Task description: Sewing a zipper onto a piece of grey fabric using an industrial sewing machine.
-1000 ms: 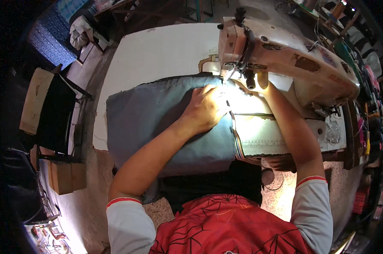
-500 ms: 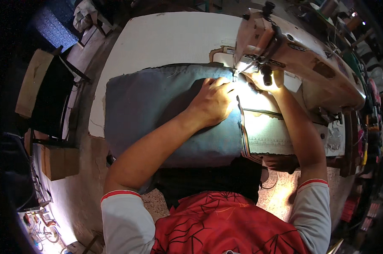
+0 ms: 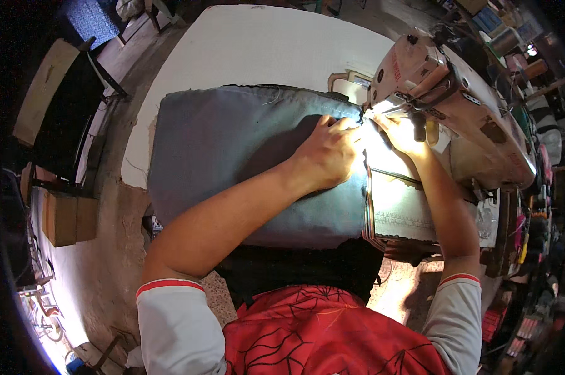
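Note:
A wide piece of grey-blue cloth [image 3: 232,156] lies over the white sewing table, its right edge reaching the needle area of a sewing machine [image 3: 414,69]. My left hand [image 3: 330,153] rests on the cloth just left of the needle, its fingers curled and bunching the fabric. On the other side, my right hand [image 3: 402,134] is under the machine head, fingertips pinched together at the cloth's edge beside the presser foot. Strong lamplight washes out the fingertips and the exact spot beneath the needle. Striped layered edging [image 3: 368,212] runs down the cloth's right side.
The white tabletop [image 3: 264,44] extends behind the cloth. A chair [image 3: 64,112] and a cardboard box [image 3: 70,219] stand on the floor at left. Crowded shelves [image 3: 532,206] line the right side. A clear plastic packet [image 3: 487,219] lies at the table's right end.
The whole view has shifted, with the machine appearing lower and farther right. My right hand has come closer to the needle and to my left hand, which keeps its hold on the cloth.

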A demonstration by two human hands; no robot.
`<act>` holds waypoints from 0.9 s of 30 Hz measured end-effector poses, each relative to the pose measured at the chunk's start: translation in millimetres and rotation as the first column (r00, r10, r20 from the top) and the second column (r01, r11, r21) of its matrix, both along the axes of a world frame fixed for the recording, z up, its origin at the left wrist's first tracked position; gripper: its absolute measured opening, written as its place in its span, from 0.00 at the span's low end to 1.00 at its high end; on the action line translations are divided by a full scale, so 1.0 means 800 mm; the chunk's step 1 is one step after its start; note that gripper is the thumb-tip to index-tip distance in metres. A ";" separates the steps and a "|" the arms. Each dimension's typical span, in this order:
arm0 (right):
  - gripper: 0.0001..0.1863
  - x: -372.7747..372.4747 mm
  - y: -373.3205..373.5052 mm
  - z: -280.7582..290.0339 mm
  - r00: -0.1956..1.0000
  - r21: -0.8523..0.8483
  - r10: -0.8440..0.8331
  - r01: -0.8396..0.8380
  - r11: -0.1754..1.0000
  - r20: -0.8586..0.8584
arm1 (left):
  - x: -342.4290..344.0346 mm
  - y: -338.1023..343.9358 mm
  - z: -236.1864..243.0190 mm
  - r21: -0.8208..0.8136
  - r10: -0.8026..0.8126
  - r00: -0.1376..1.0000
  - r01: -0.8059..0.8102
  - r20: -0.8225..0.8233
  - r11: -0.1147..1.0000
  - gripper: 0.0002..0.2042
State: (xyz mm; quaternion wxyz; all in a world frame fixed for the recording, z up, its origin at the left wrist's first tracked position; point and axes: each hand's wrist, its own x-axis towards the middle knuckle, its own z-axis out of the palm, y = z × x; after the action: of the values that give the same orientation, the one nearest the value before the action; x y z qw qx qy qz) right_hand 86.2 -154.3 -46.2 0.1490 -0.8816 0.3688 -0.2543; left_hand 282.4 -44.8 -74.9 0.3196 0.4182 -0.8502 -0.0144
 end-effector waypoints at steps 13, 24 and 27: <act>0.12 -0.017 -0.010 -0.025 0.979 0.188 -0.034 -0.005 0.982 0.201 | -0.002 -0.008 0.008 0.122 0.067 0.992 -0.054 -0.108 0.991 0.18; 0.10 -0.028 -0.024 -0.038 0.993 0.031 -0.096 0.099 0.995 -0.069 | 0.005 -0.002 0.021 0.030 0.167 0.982 -0.171 0.089 0.985 0.22; 0.10 -0.023 -0.016 -0.031 0.998 0.024 -0.066 0.066 0.998 0.013 | 0.005 -0.002 0.021 0.063 0.154 0.984 -0.160 0.088 0.985 0.21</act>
State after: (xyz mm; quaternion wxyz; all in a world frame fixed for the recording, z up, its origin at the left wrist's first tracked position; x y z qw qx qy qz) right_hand 68.0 -167.1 -70.9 0.1535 -0.8653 0.3996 -0.2609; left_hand 286.6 -46.4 -57.7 0.2696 0.4950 -0.8260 -0.0015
